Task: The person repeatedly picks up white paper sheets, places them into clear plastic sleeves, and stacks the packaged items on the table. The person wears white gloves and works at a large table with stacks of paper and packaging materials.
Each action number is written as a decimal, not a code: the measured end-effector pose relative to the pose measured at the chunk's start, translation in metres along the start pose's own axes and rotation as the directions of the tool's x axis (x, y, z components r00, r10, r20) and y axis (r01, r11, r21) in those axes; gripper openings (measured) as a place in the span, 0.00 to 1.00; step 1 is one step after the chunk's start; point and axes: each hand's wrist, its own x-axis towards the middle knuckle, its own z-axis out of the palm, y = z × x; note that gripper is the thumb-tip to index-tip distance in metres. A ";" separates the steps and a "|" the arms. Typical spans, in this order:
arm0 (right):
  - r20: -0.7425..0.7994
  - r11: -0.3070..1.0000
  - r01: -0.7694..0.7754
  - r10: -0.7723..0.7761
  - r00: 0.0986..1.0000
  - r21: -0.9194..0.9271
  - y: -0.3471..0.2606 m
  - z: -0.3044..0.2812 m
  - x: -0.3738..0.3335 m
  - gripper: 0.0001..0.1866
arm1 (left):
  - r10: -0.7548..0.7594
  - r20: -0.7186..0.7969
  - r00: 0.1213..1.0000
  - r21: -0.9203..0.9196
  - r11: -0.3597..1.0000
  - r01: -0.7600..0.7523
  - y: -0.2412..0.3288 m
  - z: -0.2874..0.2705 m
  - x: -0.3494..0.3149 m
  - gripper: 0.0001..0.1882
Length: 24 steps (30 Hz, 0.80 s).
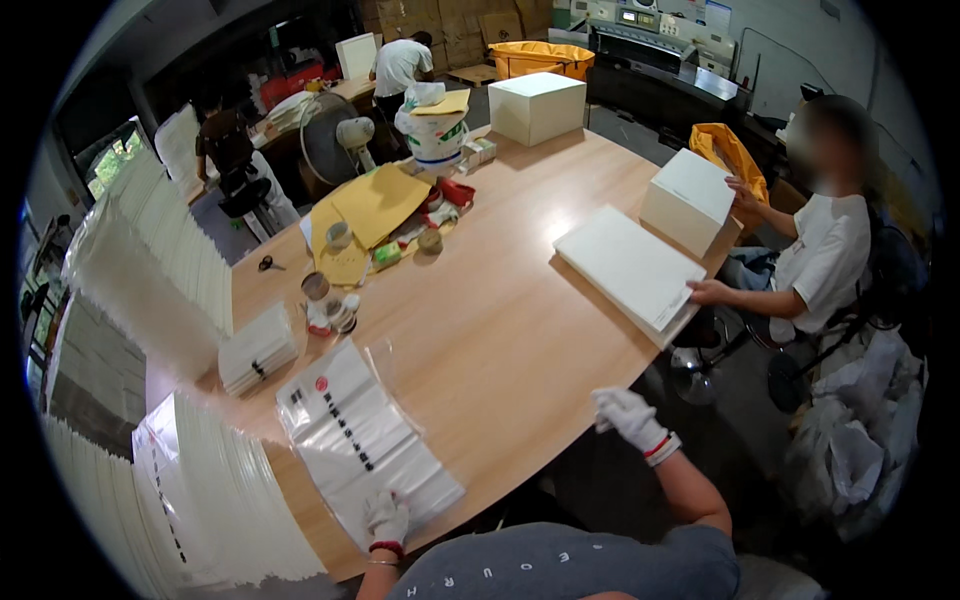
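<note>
My left hand (pixel 387 519), in a white glove with a red cuff, lies on the near end of a clear plastic bag (pixel 400 462) with dark print and a red mark. Its fingers rest on the bag and look fairly flat. The bag lies on the wooden table (pixel 480 330), seemingly atop others like it. My right hand (pixel 632 420), gloved in white, hovers off the table's near right edge. Its fingers are a little bent and apart, with nothing visible in them.
Left stand tall stacks of white sheets (pixel 215 490) and a small white packet stack (pixel 258 350). Tape rolls (pixel 315 287), scissors (pixel 268 263) and yellow envelopes (pixel 385 205) lie beyond. A seated co-worker (pixel 825 250) at right touches a white slab (pixel 630 270) and a white box (pixel 688 195).
</note>
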 end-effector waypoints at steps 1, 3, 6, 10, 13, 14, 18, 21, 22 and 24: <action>-0.067 0.994 0.054 -0.060 0.996 -0.094 -0.012 -0.031 0.023 0.15 | -0.023 0.050 0.998 0.025 0.999 0.022 -0.006 0.010 0.008 0.15; -0.136 0.815 0.240 -0.360 0.923 -0.528 -0.037 -0.088 0.074 0.15 | -0.057 0.100 0.993 0.045 0.998 0.053 0.002 0.003 0.015 0.16; -0.411 0.877 0.109 -0.325 0.852 -0.468 -0.030 -0.180 0.178 0.15 | -0.057 0.125 0.991 0.105 0.994 0.044 -0.009 0.009 0.017 0.18; -0.461 0.451 -0.217 -0.550 0.696 -0.866 -0.037 -0.257 0.273 0.19 | -0.219 0.272 0.937 0.023 0.975 0.221 -0.001 0.003 0.031 0.20; -0.530 0.378 -0.385 -0.445 0.722 -0.842 -0.007 -0.293 0.350 0.24 | -0.197 0.269 0.943 0.131 0.977 0.166 -0.015 0.021 0.000 0.22; -0.607 0.418 -0.459 -0.358 0.710 -0.784 -0.001 -0.312 0.346 0.27 | -0.171 0.272 0.947 0.185 0.975 0.123 -0.006 0.014 0.012 0.25; -0.637 0.271 -0.601 -0.062 0.769 -0.752 -0.047 -0.287 0.320 0.26 | -0.287 0.251 0.924 0.171 0.953 0.249 0.011 0.011 0.021 0.20; -0.618 0.241 -0.579 -0.135 0.775 -0.779 -0.027 -0.287 0.331 0.25 | -0.109 0.099 0.989 0.134 0.986 0.095 -0.025 0.026 -0.003 0.15; -0.666 0.269 -0.619 -0.142 0.733 -0.738 -0.016 -0.294 0.328 0.25 | -0.032 0.095 0.995 0.137 0.990 0.018 -0.011 0.019 0.007 0.13; -0.638 0.285 -0.584 -0.159 0.754 -0.761 -0.017 -0.277 0.322 0.26 | -0.101 0.156 0.983 0.067 0.994 0.092 0.015 0.002 0.012 0.10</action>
